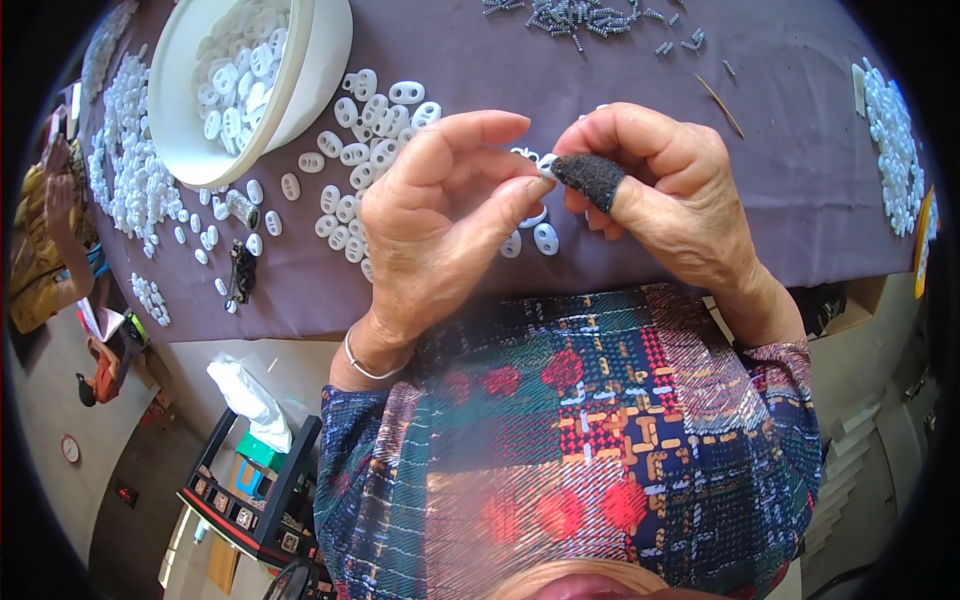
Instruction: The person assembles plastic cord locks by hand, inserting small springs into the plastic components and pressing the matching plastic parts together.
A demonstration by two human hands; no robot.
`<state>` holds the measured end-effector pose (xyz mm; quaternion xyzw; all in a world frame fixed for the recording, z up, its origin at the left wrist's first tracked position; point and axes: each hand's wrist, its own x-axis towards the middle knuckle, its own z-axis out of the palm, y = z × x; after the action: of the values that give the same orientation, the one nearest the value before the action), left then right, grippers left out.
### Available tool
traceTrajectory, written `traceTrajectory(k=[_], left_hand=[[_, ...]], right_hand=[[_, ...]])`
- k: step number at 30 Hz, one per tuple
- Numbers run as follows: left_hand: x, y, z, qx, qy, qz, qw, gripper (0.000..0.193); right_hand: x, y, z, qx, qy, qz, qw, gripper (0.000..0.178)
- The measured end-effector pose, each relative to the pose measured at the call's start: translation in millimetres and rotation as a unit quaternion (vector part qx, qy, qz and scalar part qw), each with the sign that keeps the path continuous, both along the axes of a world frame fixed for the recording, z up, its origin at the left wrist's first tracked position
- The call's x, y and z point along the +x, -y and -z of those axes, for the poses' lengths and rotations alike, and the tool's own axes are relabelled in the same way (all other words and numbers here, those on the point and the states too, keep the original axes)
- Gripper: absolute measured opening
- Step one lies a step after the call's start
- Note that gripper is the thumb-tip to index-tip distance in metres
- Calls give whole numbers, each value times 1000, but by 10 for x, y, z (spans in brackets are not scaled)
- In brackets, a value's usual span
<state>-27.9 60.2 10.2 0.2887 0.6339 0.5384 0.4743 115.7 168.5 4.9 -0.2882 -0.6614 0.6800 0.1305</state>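
Between the fingertips of both hands is a small white cord lock (546,166), an oval plastic piece with holes. My left hand (430,220) pinches one side of it with thumb and forefinger. From the other side my right hand (680,180) closes on it, its thumb wearing a dark fuzzy thumb cover (590,180). The right fingers partly hide the piece. Loose two-holed white ovals (384,153) lie on the cloth beyond and beside my left hand. A few more, such as one white oval (545,238), lie below the held piece.
A purple-grey cloth (790,190) covers the table. At the back left a white tub (318,85) holds more ovals. Small white parts lie in a left heap (130,150) and a right heap (893,150). Small metal springs (590,18) and a thin brown stick (720,105) lie at the back.
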Motion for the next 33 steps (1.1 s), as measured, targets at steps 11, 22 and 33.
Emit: traceTrajectory(k=[11,22,33], left_hand=[[0,-5,38,8,-24,6,1000,32],[23,17,67,20,-66,0,998,31],[6,20,133,62,-157,20,985,27]], right_hand=[[-9,13,33,69,8,11,997,9],[-11,42,46,38,25,8,999,10],[-11,17,70,168,10,-22,986,17]])
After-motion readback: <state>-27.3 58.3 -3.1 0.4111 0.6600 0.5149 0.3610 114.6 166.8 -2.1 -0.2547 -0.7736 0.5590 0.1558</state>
